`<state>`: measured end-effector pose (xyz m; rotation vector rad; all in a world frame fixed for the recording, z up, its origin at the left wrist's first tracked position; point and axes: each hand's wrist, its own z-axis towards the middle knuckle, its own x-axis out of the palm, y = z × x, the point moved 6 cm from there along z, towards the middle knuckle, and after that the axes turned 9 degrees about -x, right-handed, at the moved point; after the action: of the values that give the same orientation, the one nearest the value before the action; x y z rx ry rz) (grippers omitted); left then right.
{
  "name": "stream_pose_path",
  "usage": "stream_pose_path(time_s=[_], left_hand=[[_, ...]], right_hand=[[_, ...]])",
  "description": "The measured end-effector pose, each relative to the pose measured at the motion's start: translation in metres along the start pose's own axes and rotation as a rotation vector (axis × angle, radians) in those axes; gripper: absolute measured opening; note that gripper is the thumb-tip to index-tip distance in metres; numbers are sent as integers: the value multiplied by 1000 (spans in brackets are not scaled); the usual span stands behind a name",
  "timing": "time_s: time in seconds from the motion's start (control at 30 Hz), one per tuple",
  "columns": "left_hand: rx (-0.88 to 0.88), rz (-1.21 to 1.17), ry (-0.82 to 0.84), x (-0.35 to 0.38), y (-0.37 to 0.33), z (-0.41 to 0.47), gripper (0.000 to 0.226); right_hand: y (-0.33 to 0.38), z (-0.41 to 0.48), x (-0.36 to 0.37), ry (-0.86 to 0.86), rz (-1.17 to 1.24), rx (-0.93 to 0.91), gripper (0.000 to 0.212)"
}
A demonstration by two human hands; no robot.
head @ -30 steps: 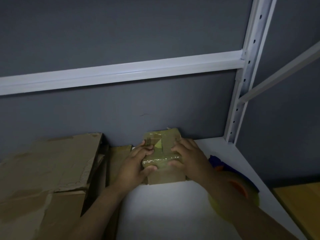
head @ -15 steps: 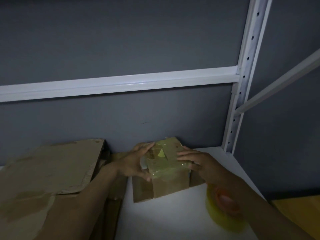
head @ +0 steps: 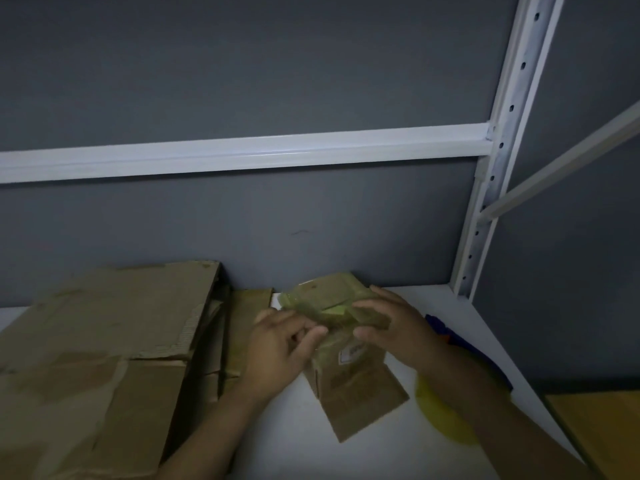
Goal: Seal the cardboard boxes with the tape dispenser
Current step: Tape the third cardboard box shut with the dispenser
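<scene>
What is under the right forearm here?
A tape dispenser: its yellow roll and a blue-orange edge show on the white shelf. The rest, handle included, is covered by the arm.

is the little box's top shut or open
Shut: on the small box the top flaps lie flat under glossy tape.

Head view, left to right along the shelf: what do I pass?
From the left: large cardboard box → narrow cardboard piece → left hand → small taped box → right hand → tape dispenser → white shelf post.
</scene>
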<state>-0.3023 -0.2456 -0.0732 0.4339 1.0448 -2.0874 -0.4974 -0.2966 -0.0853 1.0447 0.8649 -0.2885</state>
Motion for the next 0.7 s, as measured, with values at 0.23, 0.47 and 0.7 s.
stream_pose_path(time_s=[0.23,0.47,0.7], left_hand=[[-418,-33,387,25,48,7,77],[-164,24,100,17,27,-8,52],[-203,202,88,38,21,1,61]], right_hand=[[-4,6,-5,-195,-189,-28,32],[-16,17,-5,-99,-250,-17,47],[-77,-66,-42,-84,-303,386,65]])
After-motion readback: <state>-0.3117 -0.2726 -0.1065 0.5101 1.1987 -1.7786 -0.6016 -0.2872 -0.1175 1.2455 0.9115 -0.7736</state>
